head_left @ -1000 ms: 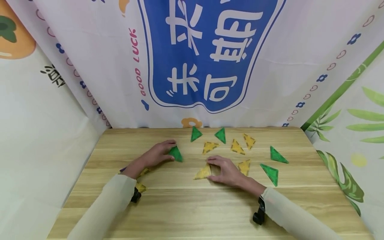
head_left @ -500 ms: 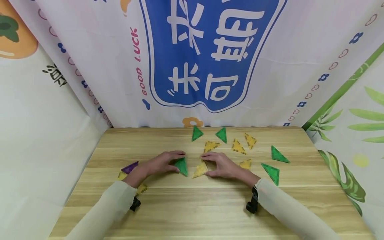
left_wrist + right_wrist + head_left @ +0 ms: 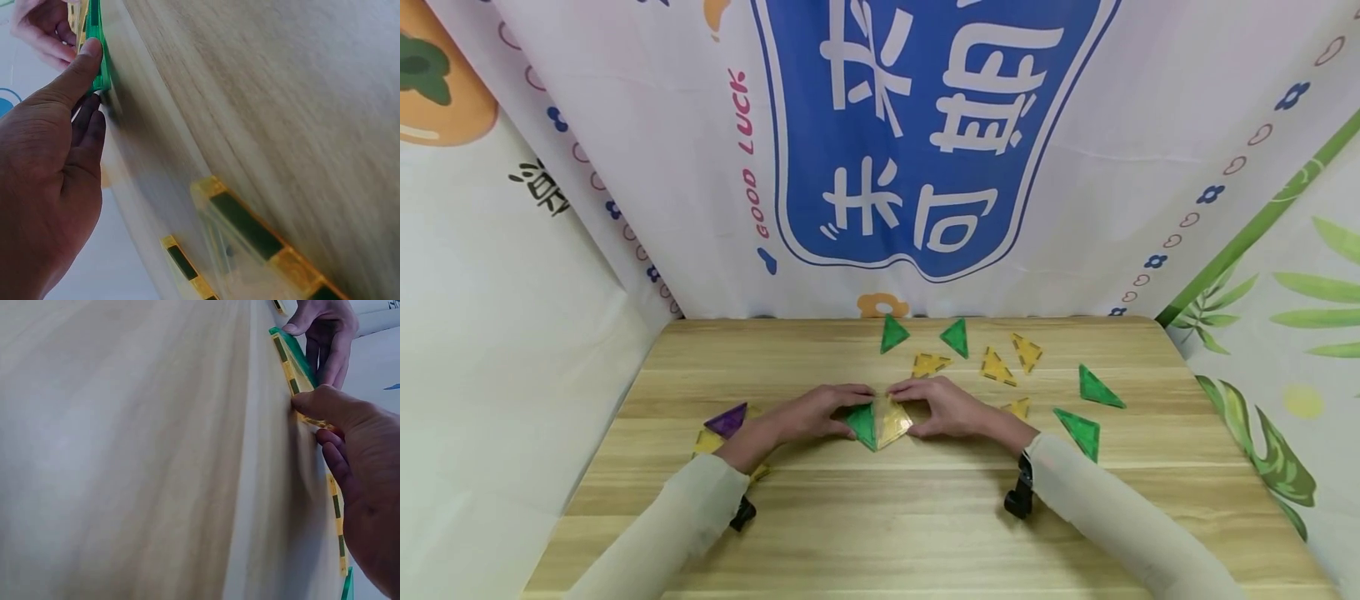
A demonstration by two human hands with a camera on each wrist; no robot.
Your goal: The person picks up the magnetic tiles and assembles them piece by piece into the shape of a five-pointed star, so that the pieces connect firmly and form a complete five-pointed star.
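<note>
My left hand pinches a green triangular magnetic tile between thumb and fingers, near the middle of the wooden table. Facing it, my right hand grips a see-through yellow triangular magnetic tile by its outer corners. The two tiles lie side by side, their long straight edges together along one line. In the right wrist view, the thumb presses the yellow tile's dark-striped edge, and the green tile shows just beyond. The left wrist view has the left thumb on the green tile's edge.
A purple triangular tile and yellow tiles lie by the left forearm, partly covered. Toward the back are green tiles and several yellow ones. Two more green tiles lie at the right. A printed cloth hangs behind.
My left hand has brought the green tile right and nearer the body. My right hand has shifted left with the yellow tile, closing the gap between the two tiles.
</note>
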